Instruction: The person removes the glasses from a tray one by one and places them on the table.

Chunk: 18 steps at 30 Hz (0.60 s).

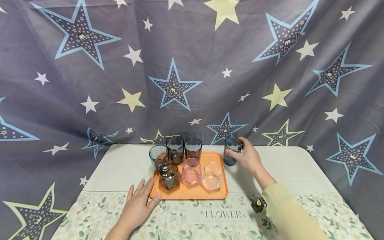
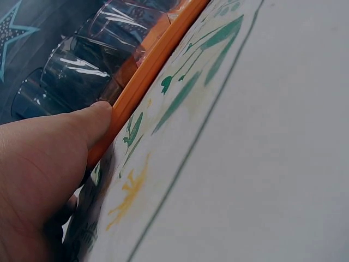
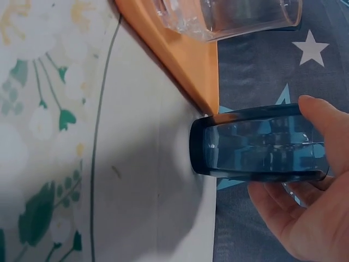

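Head view: I see the right hand (image 1: 250, 158) with its grip curled around the upright blue glass (image 1: 229, 161), just beside the right edge of the orange tray (image 1: 189, 194), whose near left corner the left hand (image 1: 138, 205) touches, fingers straight.

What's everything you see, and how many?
Tray: one, orange, on table
Table: one, white and flowery, under tray
Tall smoky glasses: three, dark, tray's back
Faceted glasses: three, brownish, pink and clear, tray's front
Blue glass: one, blue, right of tray
Star cloth: one, grey, behind table
Unclear small thing: one, black and yellow, beside sleeve
Sleeve: one, pale yellow, right side
Left hand: one, bare, tray's left front corner
Right hand: one, bare, fingers holding blue glass
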Available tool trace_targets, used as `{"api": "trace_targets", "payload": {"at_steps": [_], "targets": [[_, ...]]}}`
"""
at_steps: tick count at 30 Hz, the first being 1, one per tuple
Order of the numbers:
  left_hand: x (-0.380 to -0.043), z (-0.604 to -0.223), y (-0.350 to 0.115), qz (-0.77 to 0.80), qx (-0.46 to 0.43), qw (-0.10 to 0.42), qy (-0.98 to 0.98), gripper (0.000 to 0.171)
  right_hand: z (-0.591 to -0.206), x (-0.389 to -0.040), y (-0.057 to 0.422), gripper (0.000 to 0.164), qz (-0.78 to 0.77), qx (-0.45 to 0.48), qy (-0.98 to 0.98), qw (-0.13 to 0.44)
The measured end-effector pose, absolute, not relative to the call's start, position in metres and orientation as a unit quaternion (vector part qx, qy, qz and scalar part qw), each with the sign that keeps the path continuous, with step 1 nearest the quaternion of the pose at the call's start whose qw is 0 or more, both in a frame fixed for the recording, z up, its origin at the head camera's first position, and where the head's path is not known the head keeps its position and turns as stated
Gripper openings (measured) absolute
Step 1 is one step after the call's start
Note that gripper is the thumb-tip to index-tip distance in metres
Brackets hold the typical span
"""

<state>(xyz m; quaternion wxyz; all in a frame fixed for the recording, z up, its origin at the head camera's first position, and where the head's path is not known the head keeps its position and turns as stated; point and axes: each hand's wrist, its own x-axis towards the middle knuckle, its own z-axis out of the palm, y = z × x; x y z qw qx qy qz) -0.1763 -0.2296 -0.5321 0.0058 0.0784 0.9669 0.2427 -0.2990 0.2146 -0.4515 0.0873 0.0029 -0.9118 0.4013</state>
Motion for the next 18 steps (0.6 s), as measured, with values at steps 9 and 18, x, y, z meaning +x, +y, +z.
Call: {"api": "trace_targets", "payload": {"at_steps": [9,18], "targets": [[-0.1757,-0.5351,-0.2302,0.239,0.076,0.007,0.968,0.089,-0.4533,-0.2988,0.2136,0.09,0.41,0.003,-0.909,0.071],[-0.1761,-0.5331,-0.2298,0.241,0.078,0.006,0.967,0.088,-0.4513,-0.2984,0.213,0.086,0.421,0.011,-0.903,0.082]]}}
